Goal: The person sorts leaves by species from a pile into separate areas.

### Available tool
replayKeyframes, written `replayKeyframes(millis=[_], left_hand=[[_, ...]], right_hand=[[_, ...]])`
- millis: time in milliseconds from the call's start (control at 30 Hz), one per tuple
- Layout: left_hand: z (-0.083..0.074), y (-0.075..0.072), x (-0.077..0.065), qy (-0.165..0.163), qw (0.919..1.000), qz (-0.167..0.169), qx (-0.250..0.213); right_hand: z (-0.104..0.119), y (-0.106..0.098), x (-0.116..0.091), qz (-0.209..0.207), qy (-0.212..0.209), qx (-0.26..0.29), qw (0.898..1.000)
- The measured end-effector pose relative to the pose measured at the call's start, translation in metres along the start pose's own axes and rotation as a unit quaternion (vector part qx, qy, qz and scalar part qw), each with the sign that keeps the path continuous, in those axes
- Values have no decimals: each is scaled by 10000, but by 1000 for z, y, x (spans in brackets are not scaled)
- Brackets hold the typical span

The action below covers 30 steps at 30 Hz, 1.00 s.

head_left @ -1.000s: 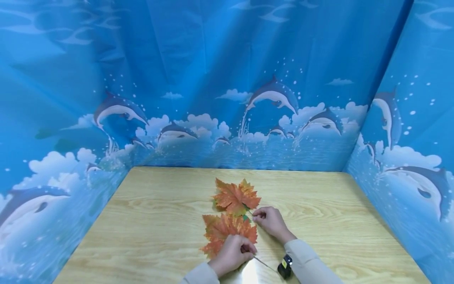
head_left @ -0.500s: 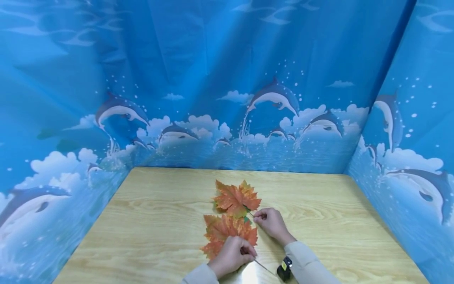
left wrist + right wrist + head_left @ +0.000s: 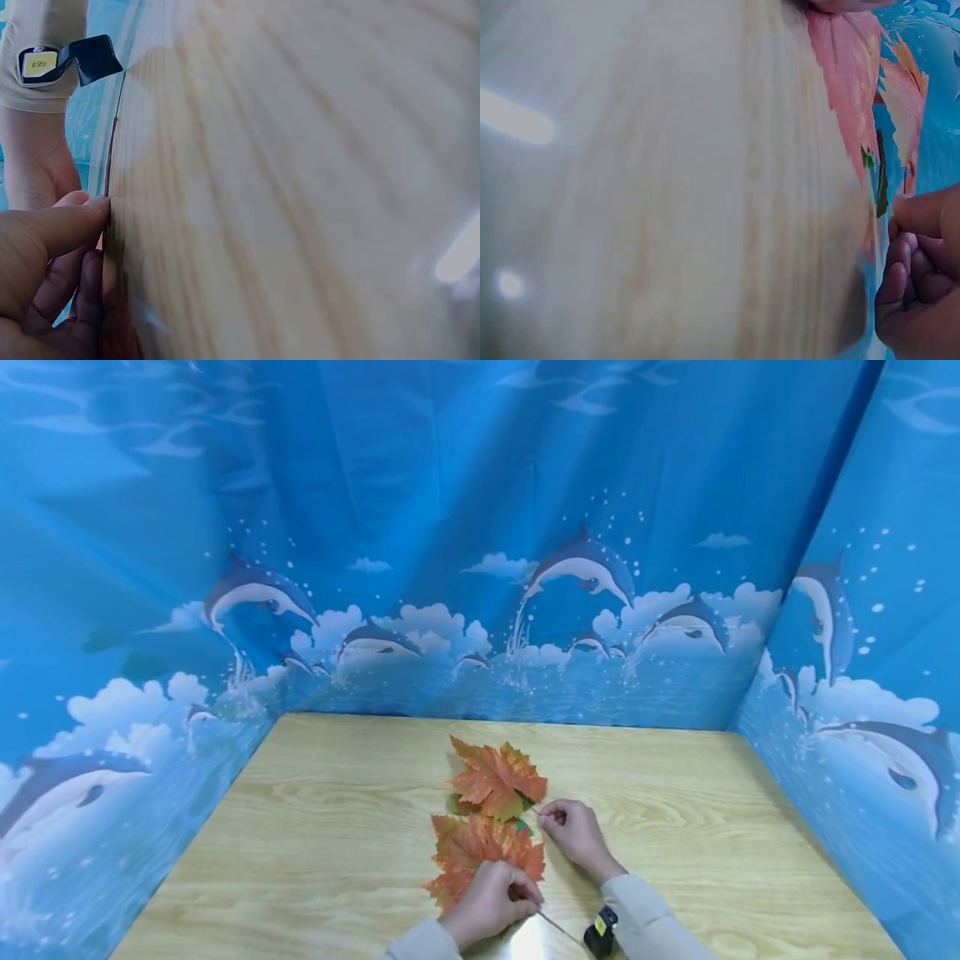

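Two orange-red artificial maple leaves lie one behind the other on the wooden table. The right hand (image 3: 576,833) pinches the thin stem of the far leaf (image 3: 495,781); in the right wrist view its thumb and finger (image 3: 922,214) meet at that stem. Over the near leaf (image 3: 483,843), the left hand (image 3: 492,897) covers its lower right part and pinches a thin dark stem (image 3: 558,928). That stem points toward the right forearm, as the left wrist view also shows the stem (image 3: 112,154) rising past the thumb. Small green bits (image 3: 523,827) show between the leaves.
The light wood table (image 3: 337,827) is bordered by blue dolphin-print curtains (image 3: 450,485) at the back and both sides. A black wrist camera (image 3: 600,933) sits by the right sleeve. Glare marks the table's near edge.
The far leaf has shifted slightly left and lifted a little, with its shadow showing more beneath. Both hands stay nearly where they were, still pinching the stems.
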<state>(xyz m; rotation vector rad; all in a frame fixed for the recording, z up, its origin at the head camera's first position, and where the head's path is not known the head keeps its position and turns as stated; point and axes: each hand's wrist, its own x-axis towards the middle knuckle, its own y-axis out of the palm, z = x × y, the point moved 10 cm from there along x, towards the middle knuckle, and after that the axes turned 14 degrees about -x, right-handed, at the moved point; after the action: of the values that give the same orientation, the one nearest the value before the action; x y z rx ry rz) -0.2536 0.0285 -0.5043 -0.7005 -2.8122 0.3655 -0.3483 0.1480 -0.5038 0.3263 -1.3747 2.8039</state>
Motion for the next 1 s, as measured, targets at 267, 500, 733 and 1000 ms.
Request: replayKeyframes(millis=[267,500,733,1000], left_hand=[[0,1,0,38,10000,-21,-68],[-6,1,-2,365,9993,-23,95],[0,1,-1,140,9999,-37,-7],[3,1,0,-6,10000,-37,-62]], right_hand=[[4,-12,3,-177,131,357,9991],[-2,-29,6,-302,432,265,9983],[-20,-55,5,-527,694,152,9961],[-54,-88,-5,-697,1081,-41,9917]])
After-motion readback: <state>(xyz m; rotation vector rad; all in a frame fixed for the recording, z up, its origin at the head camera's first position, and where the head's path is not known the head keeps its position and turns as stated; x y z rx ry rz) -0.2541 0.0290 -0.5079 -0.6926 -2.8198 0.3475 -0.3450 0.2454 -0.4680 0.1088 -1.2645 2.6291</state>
